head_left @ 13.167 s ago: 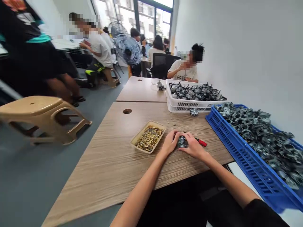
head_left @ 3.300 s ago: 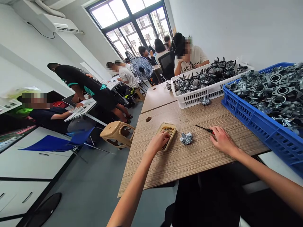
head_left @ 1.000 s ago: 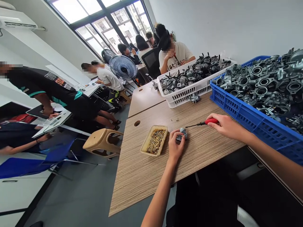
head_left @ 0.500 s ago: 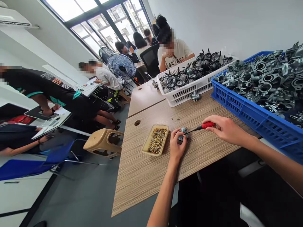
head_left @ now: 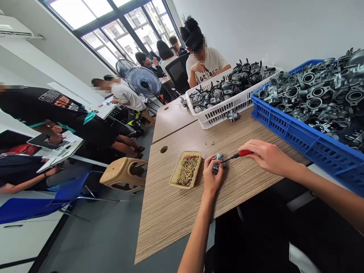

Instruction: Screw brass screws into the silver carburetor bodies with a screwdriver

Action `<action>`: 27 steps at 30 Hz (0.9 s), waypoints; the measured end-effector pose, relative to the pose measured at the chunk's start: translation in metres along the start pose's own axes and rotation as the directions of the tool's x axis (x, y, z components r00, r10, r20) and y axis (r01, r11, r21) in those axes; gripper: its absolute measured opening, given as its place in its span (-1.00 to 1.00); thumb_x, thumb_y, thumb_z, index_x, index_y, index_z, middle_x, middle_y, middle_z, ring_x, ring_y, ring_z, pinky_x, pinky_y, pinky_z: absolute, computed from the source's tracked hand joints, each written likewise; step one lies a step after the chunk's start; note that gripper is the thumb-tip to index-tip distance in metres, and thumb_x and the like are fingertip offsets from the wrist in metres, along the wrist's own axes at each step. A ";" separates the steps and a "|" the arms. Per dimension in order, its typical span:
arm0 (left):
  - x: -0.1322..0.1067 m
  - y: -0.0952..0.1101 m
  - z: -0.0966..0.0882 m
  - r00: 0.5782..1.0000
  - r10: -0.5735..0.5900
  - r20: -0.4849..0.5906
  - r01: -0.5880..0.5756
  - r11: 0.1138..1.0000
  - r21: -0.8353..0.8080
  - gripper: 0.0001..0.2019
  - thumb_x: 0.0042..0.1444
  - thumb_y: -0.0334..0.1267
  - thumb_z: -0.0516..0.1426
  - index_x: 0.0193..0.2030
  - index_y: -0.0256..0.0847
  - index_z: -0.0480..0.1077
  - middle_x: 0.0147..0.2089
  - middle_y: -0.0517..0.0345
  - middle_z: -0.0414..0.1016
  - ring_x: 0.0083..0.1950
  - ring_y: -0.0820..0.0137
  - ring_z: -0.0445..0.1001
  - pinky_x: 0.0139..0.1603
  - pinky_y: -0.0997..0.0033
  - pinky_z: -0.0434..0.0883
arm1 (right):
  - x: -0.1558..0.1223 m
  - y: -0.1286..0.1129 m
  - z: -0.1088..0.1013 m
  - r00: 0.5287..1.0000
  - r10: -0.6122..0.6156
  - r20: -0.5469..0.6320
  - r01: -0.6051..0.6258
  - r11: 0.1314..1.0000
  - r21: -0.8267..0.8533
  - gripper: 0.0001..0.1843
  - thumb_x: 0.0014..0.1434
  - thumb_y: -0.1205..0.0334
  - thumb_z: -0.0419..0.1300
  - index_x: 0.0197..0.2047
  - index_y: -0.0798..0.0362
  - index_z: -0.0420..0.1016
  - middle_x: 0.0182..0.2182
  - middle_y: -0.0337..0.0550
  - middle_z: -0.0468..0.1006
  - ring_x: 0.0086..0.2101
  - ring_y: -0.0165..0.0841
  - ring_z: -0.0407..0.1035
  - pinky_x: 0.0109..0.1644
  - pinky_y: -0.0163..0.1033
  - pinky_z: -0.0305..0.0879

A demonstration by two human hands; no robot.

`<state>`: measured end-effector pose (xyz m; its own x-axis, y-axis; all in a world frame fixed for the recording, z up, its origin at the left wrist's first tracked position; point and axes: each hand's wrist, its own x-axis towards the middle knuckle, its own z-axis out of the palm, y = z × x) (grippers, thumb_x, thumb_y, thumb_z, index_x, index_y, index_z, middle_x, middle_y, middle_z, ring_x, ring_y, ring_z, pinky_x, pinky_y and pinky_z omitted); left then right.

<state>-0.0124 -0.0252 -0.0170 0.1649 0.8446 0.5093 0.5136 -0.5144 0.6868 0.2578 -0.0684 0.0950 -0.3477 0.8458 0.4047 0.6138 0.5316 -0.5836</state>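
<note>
My left hand (head_left: 212,174) grips a small grey metal carburetor (head_left: 220,157) against the wood-grain table (head_left: 167,216). Fingers and thumb partly cover it. In my right hand (head_left: 263,155) is a screwdriver (head_left: 243,153) with a red handle, my fingers wrapped round its end. Its dark shaft points left and its tip meets the carburetor near my left fingertips; the exact contact point is too small to make out. Just left of my left hand stands a shallow yellowish tray (head_left: 173,179) holding many small brass parts (head_left: 188,170).
A blue crate (head_left: 305,140) heaped with carburetors stands at the right, a white basket (head_left: 218,114) of similar parts beyond. One loose carburetor (head_left: 232,116) lies by the basket. Two tiny pieces (head_left: 212,143) lie on the table. A co-worker (head_left: 207,64) sits behind the basket.
My right hand has shifted its hold on the screwdriver, covering more of the red handle. The carburetor and my left hand stay nearly where they were. The view has turned slightly.
</note>
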 end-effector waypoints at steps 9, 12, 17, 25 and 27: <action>-0.002 -0.002 0.002 0.988 -0.153 0.009 0.153 0.986 -0.059 -0.53 0.29 -0.18 0.25 0.31 -0.13 0.34 0.28 -0.15 0.51 0.23 0.16 0.55 0.20 0.13 0.52 | -0.004 -0.015 0.001 0.995 -0.099 0.009 0.098 0.961 -0.258 -0.76 0.56 0.26 0.07 0.13 -0.03 0.54 -0.08 -0.09 0.68 -0.09 -0.22 0.56 -0.07 -0.16 0.46; -0.002 -0.003 0.002 0.970 -0.240 0.042 0.243 0.965 -0.098 -0.43 0.26 -0.14 0.27 0.36 -0.15 0.26 0.32 -0.16 0.50 0.23 0.16 0.56 0.22 0.14 0.49 | -0.005 -0.016 0.004 0.993 -0.113 0.018 0.112 0.942 -0.318 -0.78 0.56 0.24 0.08 0.11 0.00 0.53 -0.17 -0.08 0.65 -0.18 -0.23 0.55 -0.16 -0.18 0.42; 0.000 -0.002 -0.001 0.944 -0.294 0.148 0.310 0.945 -0.101 -0.58 0.29 -0.10 0.25 0.21 -0.15 0.34 0.10 -0.02 0.61 0.01 0.26 0.59 0.12 0.23 0.49 | -0.006 -0.017 0.009 0.996 -0.080 0.029 0.085 0.958 -0.273 -0.80 0.58 0.13 0.07 0.06 0.01 0.46 -0.21 -0.09 0.66 -0.23 -0.21 0.59 -0.21 -0.18 0.39; 0.000 -0.004 -0.001 0.942 -0.297 0.155 0.313 0.945 -0.096 -0.59 0.30 -0.13 0.22 0.22 -0.16 0.31 -0.04 0.06 0.60 -0.12 0.31 0.57 -0.01 0.31 0.48 | -0.007 -0.022 0.003 0.992 0.052 0.115 -0.035 0.988 -0.150 -0.79 0.50 0.23 0.11 0.16 -0.04 0.28 -0.09 -0.06 0.72 -0.12 -0.12 0.67 -0.17 -0.16 0.43; 0.000 -0.005 -0.001 0.947 -0.288 0.144 0.302 0.950 -0.080 -0.60 0.30 -0.14 0.22 0.22 -0.15 0.32 -0.01 0.04 0.60 -0.10 0.31 0.57 0.01 0.31 0.48 | -0.007 -0.021 0.003 0.989 0.088 0.122 -0.064 0.980 -0.186 -0.86 0.50 0.21 0.09 0.09 -0.04 0.29 -0.17 -0.08 0.72 -0.21 -0.13 0.67 -0.24 -0.18 0.38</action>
<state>-0.0156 -0.0232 -0.0204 0.1296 0.9692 0.2092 0.4705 -0.2458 0.8475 0.2454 -0.0852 0.1017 -0.3762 0.8885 0.2627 0.7561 0.4583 -0.4672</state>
